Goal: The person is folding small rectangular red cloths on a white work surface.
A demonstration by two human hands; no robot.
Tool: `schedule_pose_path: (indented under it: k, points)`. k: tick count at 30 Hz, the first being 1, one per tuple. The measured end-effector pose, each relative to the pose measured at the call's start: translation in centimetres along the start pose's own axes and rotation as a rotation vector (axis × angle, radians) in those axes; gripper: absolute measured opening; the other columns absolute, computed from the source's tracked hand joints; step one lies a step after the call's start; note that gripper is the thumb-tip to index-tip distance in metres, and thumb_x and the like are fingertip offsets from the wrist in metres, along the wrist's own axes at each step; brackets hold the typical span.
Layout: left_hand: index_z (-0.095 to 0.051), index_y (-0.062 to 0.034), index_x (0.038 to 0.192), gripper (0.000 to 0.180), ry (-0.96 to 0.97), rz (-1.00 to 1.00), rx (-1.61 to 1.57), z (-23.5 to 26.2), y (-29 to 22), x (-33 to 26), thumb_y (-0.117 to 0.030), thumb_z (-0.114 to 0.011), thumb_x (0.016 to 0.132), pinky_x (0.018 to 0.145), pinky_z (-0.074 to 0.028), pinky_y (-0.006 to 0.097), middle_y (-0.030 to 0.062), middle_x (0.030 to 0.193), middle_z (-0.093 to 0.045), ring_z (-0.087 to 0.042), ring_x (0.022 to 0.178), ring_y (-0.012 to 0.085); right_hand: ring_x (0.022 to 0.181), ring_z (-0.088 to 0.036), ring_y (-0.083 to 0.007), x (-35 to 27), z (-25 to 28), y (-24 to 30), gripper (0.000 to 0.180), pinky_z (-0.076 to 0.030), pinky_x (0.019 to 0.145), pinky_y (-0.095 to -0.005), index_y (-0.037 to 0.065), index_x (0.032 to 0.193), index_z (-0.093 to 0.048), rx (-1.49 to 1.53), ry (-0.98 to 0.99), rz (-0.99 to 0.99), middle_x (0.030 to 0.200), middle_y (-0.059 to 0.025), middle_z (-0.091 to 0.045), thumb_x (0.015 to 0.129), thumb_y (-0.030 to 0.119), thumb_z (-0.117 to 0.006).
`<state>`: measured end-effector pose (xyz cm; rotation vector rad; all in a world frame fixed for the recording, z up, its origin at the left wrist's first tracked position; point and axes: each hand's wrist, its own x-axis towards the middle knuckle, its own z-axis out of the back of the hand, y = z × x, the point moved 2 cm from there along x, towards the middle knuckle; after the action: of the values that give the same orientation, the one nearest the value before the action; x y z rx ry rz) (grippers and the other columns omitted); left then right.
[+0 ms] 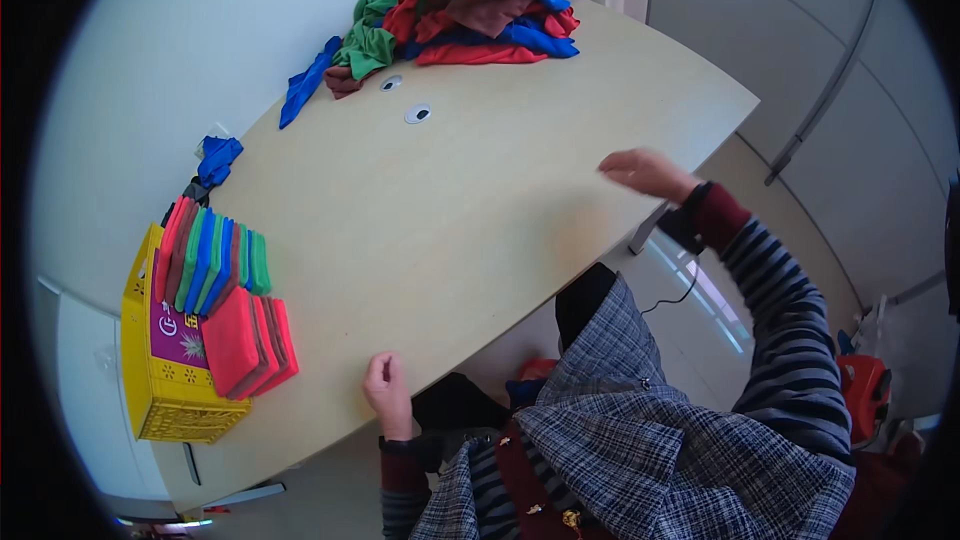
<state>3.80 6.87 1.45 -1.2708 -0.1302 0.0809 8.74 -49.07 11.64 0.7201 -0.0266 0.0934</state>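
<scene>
My left hand (388,392) rests at the near edge of the table with its fingers curled in, and nothing shows in it. Raised over the right part of the table, my right hand (648,174) is slightly blurred. Its fingers are stretched out and hold nothing. Left of my left hand, a few folded red and brown cloths (246,344) lean against a yellow plastic basket (190,414). Behind them stands a row of folded red, brown, blue and green cloths (212,258), also beside the basket.
A big loose heap of red, blue, green and brown cloths (480,2) lies at the table's far end. Two round white discs (418,114) with dark centres sit in the tabletop (420,230). A crumpled blue cloth (218,160) lies by the wall; a red stool (864,396) stands at right.
</scene>
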Motion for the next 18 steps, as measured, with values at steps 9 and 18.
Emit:
schedule_pose_path:
  k: [9,18]
  points:
    - [-0.064,-0.0024,0.090,0.004,0.015,-0.547,0.526,-7.3,-3.8,-1.1,-0.005,-0.066,0.092,0.060,-0.046,0.032,0.0085,0.079,-0.060,-0.056,0.065,0.0199,0.085,-0.071,-0.0273,6.3,22.3,-7.6,0.028,-0.055,0.081,-0.0333,0.001,0.104,-0.073,-0.435,-0.501,-0.080,0.094,-0.0149,-0.074,0.093,0.024,-0.062]
    - [-0.063,-0.0041,0.089,0.007,-0.034,-0.415,0.644,-9.5,-4.1,-0.2,-0.001,-0.068,0.085,0.058,-0.047,0.040,0.0113,0.077,-0.059,-0.059,0.064,0.0297,0.078,-0.072,-0.0191,25.6,11.9,-16.8,0.040,-0.055,0.067,-0.0335,0.003,0.125,-0.066,-0.275,-0.255,-0.241,0.096,-0.0098,-0.073,0.091,0.024,-0.066]
